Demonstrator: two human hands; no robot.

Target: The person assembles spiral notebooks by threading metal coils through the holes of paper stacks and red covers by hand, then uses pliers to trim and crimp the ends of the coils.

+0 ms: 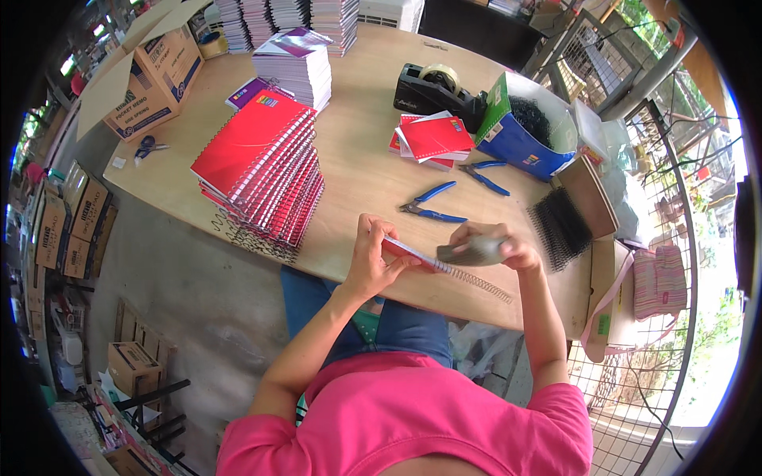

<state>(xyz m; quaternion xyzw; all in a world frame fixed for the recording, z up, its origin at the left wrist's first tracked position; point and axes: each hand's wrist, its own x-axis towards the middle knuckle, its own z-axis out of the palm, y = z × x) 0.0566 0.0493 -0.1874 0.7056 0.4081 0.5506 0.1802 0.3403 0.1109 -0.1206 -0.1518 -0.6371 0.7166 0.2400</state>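
Near the table's front edge, my left hand (371,260) grips a small red notebook (406,254), tilted so that mostly its edge shows. A thin wire spiral coil (484,284) runs from the notebook's edge out to the right. My right hand (516,247) is closed round a dark grey, blurred object (475,251), held just above the coil; its kind cannot be made out. Beyond my hands lie blue-handled pliers (435,203) and a second blue-handled pair (486,176). Several small red notebooks (435,136) are piled past them.
A tall stack of red spiral notebooks (255,163) stands left, with scissors (148,148) beyond. Behind are purple-covered booklets (292,70) and a cardboard box (155,79). A tape dispenser (432,91), a blue box of coils (524,143) and black coils (560,228) sit right.
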